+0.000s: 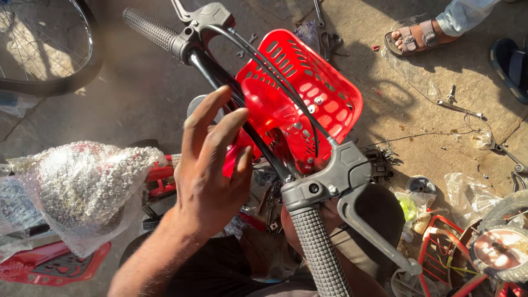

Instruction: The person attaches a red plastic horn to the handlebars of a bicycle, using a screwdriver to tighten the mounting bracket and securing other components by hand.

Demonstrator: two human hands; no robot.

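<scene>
Red plastic basket (308, 93) already sits on the black handlebar (242, 110), cables looped over it, though I can't tell whether it is fastened. I see my left hand (212, 165) spread open against its rim, gripping nothing. My right hand is mostly hidden under the near grip (322, 253). Bubble wrap (82, 187) covers the frame.

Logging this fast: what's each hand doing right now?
Left hand: open, fingers spread at the red basket, gripping nothing.
Right hand: mostly hidden under the handlebar; cannot tell.

outdoor bicycle repair spot: wheel (44, 47), tools (329, 41) on concrete ground (137, 93)
</scene>
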